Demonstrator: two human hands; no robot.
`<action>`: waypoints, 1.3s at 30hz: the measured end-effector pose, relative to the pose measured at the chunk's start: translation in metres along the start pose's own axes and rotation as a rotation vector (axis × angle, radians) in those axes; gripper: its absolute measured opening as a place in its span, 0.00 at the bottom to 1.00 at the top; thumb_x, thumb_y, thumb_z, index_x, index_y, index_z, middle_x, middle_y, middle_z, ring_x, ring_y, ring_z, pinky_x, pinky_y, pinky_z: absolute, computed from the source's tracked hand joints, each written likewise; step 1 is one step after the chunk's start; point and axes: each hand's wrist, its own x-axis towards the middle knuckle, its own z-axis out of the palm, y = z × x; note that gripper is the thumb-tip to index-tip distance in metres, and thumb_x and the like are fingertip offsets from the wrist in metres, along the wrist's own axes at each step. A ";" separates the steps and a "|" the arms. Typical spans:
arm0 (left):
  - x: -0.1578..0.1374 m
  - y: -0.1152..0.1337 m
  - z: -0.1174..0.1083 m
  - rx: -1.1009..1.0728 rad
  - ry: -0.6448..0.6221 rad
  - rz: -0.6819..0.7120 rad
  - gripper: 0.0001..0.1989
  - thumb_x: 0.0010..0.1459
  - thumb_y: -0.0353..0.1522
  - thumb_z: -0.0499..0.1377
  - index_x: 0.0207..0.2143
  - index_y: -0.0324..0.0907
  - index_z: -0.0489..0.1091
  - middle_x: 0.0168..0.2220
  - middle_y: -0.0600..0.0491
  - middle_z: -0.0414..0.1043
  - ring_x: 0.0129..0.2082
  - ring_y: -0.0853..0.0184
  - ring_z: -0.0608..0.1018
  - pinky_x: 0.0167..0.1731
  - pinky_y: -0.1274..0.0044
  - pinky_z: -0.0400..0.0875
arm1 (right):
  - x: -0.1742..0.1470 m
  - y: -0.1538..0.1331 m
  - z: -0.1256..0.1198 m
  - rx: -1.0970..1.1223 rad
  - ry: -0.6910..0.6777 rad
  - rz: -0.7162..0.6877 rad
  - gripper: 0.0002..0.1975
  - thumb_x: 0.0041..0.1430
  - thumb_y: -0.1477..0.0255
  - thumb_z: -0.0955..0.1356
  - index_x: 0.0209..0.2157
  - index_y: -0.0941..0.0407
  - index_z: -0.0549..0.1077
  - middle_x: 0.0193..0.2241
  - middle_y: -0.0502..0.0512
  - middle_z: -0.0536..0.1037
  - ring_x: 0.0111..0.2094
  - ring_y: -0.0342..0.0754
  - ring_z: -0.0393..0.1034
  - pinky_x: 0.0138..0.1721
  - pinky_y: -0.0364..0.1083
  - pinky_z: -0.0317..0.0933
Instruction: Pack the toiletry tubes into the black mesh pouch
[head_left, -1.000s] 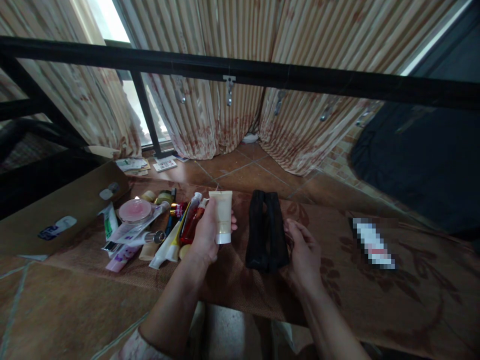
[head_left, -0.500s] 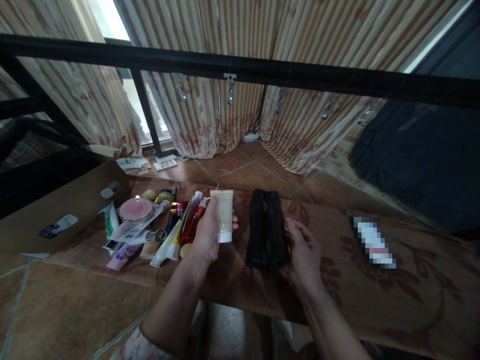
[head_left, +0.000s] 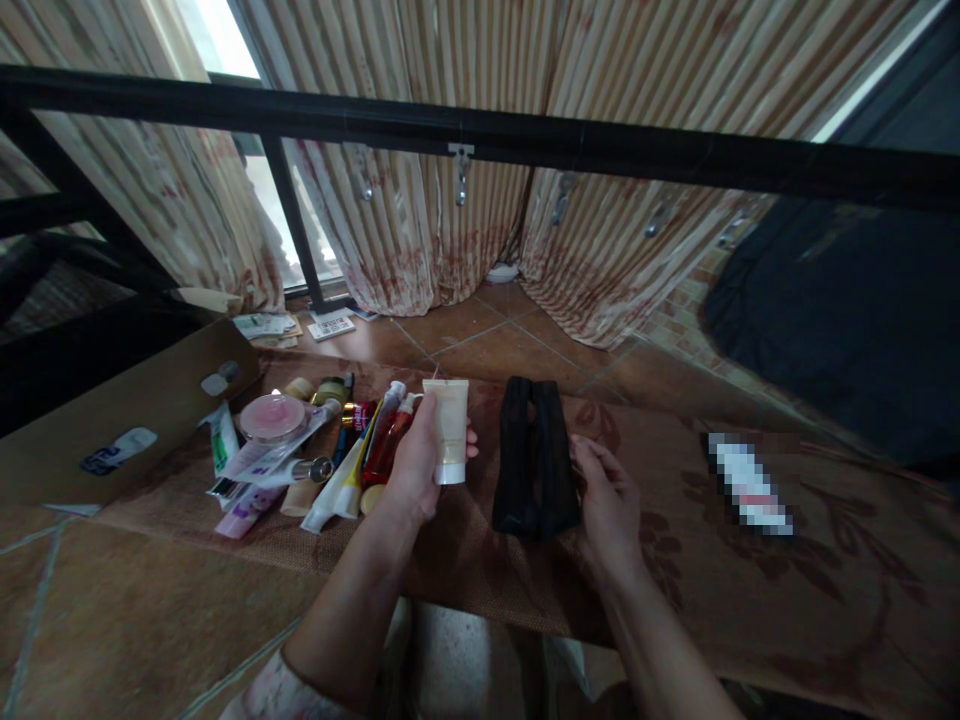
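— Fingers of the left hand [head_left: 415,462] wrap round a cream squeeze tube [head_left: 450,428], thumb at the back, fingertips showing on its far side; it is held upright, white cap down, crimped end up, just left of the black pouch [head_left: 534,458]; what does the other hand have?

— Nothing that I can see; the right hand [head_left: 609,505] rests half open at the pouch's right edge, fingers loosely curled, fingertips touching or all but touching the fabric; I cannot tell which.

— And the pouch itself?

— It lies flat on the brown woven mat [head_left: 787,590], long side running away from the person; a dark seam or opening runs down its middle; whether anything is inside I cannot tell.

— What lies left of the pouch?

— A heap of toiletries [head_left: 300,450] on the same mat, beyond the held tube: a round pink-lidded jar [head_left: 271,419], a red tube [head_left: 384,445], white and yellow tubes, a green-and-white tube, some small bottles; further left of the pouch a flat cardboard sheet [head_left: 135,420] leans up from the mat's edge.

— Room to move?

— Right of the pouch the mat is bare save one blurred flat thing [head_left: 748,484], well apart; the mat's near edge runs just below both wrists, tiled floor [head_left: 112,610] past it; behind the pouch is more tile, then striped curtains [head_left: 450,230]; a black metal bar [head_left: 525,140] crosses high above the pouch.
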 end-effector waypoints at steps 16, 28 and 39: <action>0.001 -0.002 -0.001 -0.010 -0.021 0.010 0.25 0.62 0.47 0.48 0.38 0.33 0.71 0.23 0.48 0.73 0.17 0.69 0.74 0.16 0.80 0.68 | 0.002 0.003 0.001 -0.040 0.006 -0.013 0.15 0.43 0.62 0.75 0.33 0.55 0.79 0.35 0.53 0.81 0.37 0.48 0.74 0.40 0.47 0.66; 0.002 -0.014 0.004 0.075 -0.021 0.045 0.20 0.58 0.44 0.57 0.36 0.34 0.73 0.23 0.49 0.74 0.21 0.68 0.77 0.21 0.79 0.72 | 0.001 0.000 0.003 -0.046 -0.058 0.046 0.21 0.41 0.61 0.76 0.37 0.55 0.78 0.33 0.52 0.80 0.34 0.48 0.73 0.38 0.47 0.66; 0.003 -0.014 0.003 0.133 -0.033 0.064 0.21 0.55 0.46 0.59 0.37 0.35 0.72 0.24 0.51 0.74 0.23 0.67 0.78 0.23 0.79 0.72 | 0.005 0.004 0.002 -0.051 -0.086 0.014 0.16 0.41 0.67 0.74 0.36 0.53 0.78 0.32 0.50 0.80 0.33 0.47 0.73 0.37 0.46 0.64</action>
